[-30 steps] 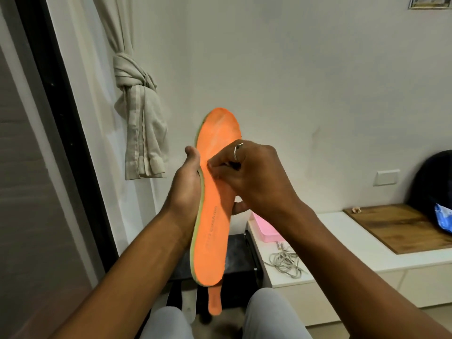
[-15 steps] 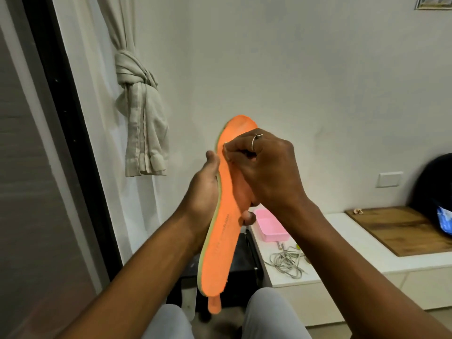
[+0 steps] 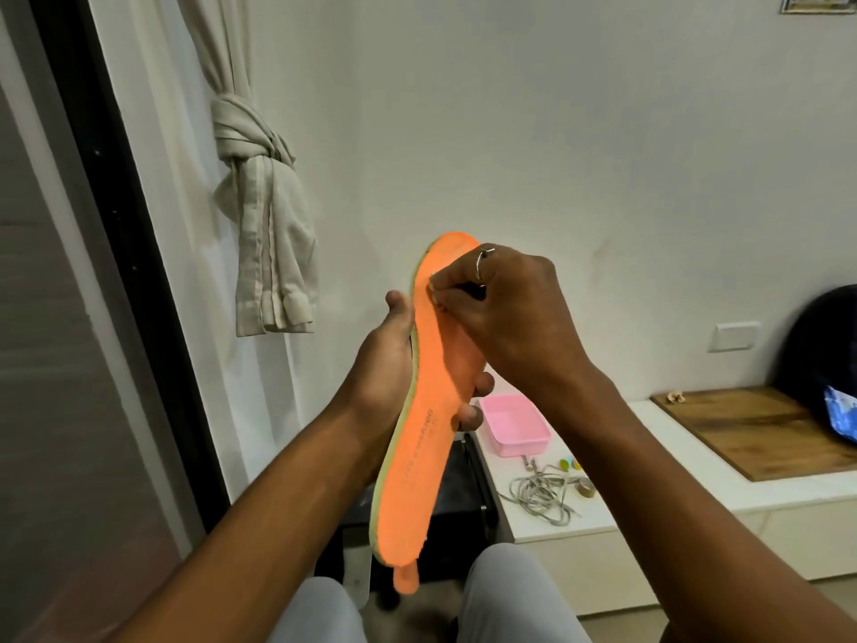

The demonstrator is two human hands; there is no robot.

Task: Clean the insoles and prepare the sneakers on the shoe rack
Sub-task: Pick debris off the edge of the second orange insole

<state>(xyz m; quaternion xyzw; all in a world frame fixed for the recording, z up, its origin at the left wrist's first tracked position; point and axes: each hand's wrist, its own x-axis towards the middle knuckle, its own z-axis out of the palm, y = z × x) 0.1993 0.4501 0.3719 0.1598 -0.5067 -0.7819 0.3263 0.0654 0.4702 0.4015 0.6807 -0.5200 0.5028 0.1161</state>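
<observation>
An orange insole (image 3: 419,457) with a pale green edge stands nearly upright in front of me, toe end up. My left hand (image 3: 387,364) grips its middle from behind, thumb at the left edge and fingertips showing at the right. My right hand (image 3: 498,313), with a ring on one finger, has its fingers curled against the insole's upper face near the toe; whether it holds something small there is hidden. A second orange piece (image 3: 406,580) pokes out below the insole's heel.
A black rack or stool (image 3: 457,503) stands below the insole, between my knees. To the right a low white bench (image 3: 649,457) carries a pink tray (image 3: 512,424), a tangle of grey laces (image 3: 540,496) and a wooden board (image 3: 751,429). A knotted curtain (image 3: 264,215) hangs at the left.
My right hand has slid up the insole's face from its middle to near the toe. The insole and left hand have shifted slightly right and lower in view.
</observation>
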